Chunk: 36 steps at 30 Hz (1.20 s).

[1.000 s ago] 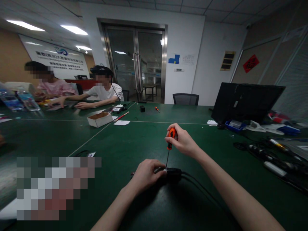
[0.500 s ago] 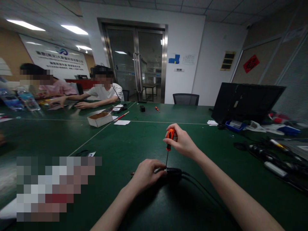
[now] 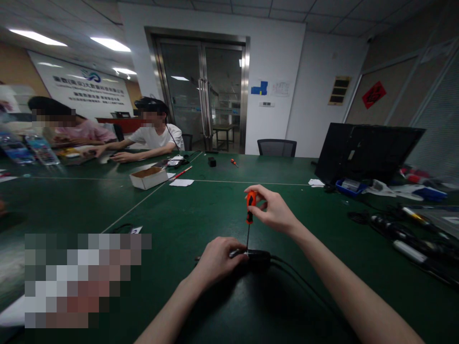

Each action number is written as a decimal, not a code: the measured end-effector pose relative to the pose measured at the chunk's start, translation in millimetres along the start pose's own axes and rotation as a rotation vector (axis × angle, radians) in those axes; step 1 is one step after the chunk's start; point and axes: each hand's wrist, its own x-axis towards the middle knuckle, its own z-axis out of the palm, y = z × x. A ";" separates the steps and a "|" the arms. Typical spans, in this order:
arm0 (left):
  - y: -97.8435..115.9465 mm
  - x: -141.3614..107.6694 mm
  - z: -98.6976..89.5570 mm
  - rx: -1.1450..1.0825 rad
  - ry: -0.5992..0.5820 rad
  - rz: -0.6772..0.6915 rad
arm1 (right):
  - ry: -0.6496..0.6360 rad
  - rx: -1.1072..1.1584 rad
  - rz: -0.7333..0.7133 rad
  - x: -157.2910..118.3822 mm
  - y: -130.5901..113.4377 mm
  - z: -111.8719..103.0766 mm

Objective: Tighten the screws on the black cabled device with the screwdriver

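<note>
My right hand (image 3: 270,209) has its fingers closed around the orange-and-black handle of a screwdriver (image 3: 250,212). The screwdriver stands nearly upright, its thin shaft pointing down to a black corded device (image 3: 260,259) on the table. Its tip meets the device right by my left fingertips. My left hand (image 3: 220,258) is closed on the device's left end and keeps it against the tabletop; the palm hides much of that end. From the device's right side a black cable (image 3: 290,268) runs off toward my right forearm.
On the green table (image 3: 172,215) are an open white box (image 3: 148,177), another small screwdriver (image 3: 234,163) and a small black block (image 3: 212,162). A monitor (image 3: 369,155) and tangled cables (image 3: 398,231) lie right. Two people sit at the far left near bottles (image 3: 41,147).
My right fingers have shifted on the screwdriver handle, which has turned and leans slightly less to the right. The left hand and the device stay in place.
</note>
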 end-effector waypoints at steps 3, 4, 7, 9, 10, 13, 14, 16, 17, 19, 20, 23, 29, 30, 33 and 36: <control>-0.8 0.3 0.8 -0.013 0.002 -0.010 | 0.020 0.031 0.014 -0.6 -1.0 0.4; -1.1 0.4 1.1 -0.015 0.001 -0.015 | 0.027 0.050 0.023 -0.5 -0.9 0.8; -1.5 0.5 1.7 -0.015 -0.001 -0.022 | 0.031 0.130 0.064 0.2 0.8 2.0; -0.8 0.2 1.5 -0.015 0.004 -0.020 | 0.024 0.165 0.076 0.9 2.5 2.0; -0.3 0.0 1.1 -0.016 0.005 -0.018 | 0.022 0.165 0.074 1.2 3.3 1.6; 1.7 -0.6 -0.1 -0.018 0.005 -0.018 | 0.027 0.119 0.050 2.1 4.9 0.2; 2.2 -0.8 -0.4 -0.018 0.005 -0.021 | 0.023 0.102 0.042 2.3 5.2 -0.2; 2.5 -0.8 -0.7 -0.015 0.008 -0.028 | -0.001 0.100 0.032 2.3 5.5 -0.1; 2.3 -0.8 -0.8 -0.014 0.008 -0.030 | -0.017 0.112 0.036 2.1 5.5 0.5; 1.6 -0.5 -0.6 -0.015 0.004 -0.030 | -0.034 0.149 0.053 1.4 5.8 2.6; 1.3 -0.4 -0.5 -0.017 0.003 -0.029 | -0.028 0.162 0.060 1.0 6.0 4.1; 0.7 -0.2 -0.5 -0.023 0.006 -0.023 | 0.023 0.172 0.070 0.3 6.9 9.0; 2.3 -0.5 -1.3 -0.019 0.005 -0.019 | 0.045 0.188 0.089 0.9 6.4 9.0; 2.5 -0.6 -1.4 -0.020 0.007 -0.017 | 0.043 0.158 0.081 1.1 5.9 7.7; 2.5 -0.9 -1.5 -0.019 0.010 -0.014 | 0.019 0.065 0.038 1.3 3.9 4.5; 1.6 -1.0 -1.2 -0.012 0.007 -0.012 | -0.014 0.065 0.034 0.7 3.2 4.5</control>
